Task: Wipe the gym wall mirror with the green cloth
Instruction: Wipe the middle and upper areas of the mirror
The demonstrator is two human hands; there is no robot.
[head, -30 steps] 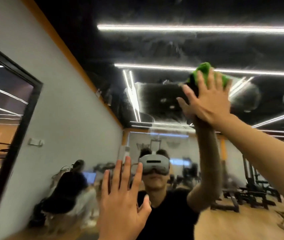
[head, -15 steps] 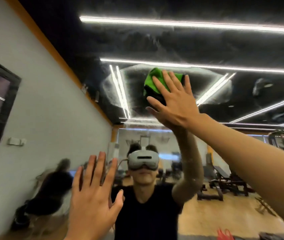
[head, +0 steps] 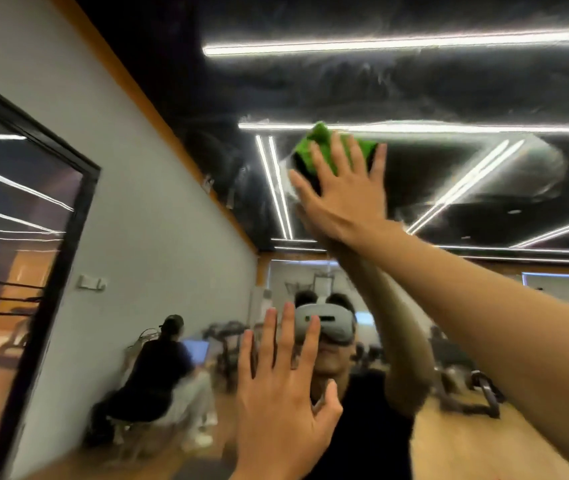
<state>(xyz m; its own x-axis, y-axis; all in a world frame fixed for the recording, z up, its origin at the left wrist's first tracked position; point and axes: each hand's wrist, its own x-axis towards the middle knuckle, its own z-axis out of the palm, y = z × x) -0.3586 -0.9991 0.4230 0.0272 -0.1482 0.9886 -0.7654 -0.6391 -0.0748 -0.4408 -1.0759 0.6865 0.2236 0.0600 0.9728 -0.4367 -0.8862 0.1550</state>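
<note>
The wall mirror (head: 449, 91) fills most of the view and shows smeared, hazy streaks high up. My right hand (head: 343, 194) is raised with straight, spread fingers and presses the folded green cloth (head: 314, 147) flat against the glass. Only the cloth's top and left edge show past my fingers. My left hand (head: 279, 393) is lower, its fingers straight and spread, palm toward the mirror; I cannot tell whether it touches the glass. It holds nothing.
The mirror reflects me, the strip lights and the gym machines (head: 466, 386) on a wooden floor. A grey side wall (head: 110, 209) with a black-framed opening (head: 51, 271) runs along the left. A seated person (head: 162, 368) with a laptop shows low on the left.
My right hand slid the cloth leftward across the upper glass, leaving a wiped patch to its right. My left hand stayed raised and open below.
</note>
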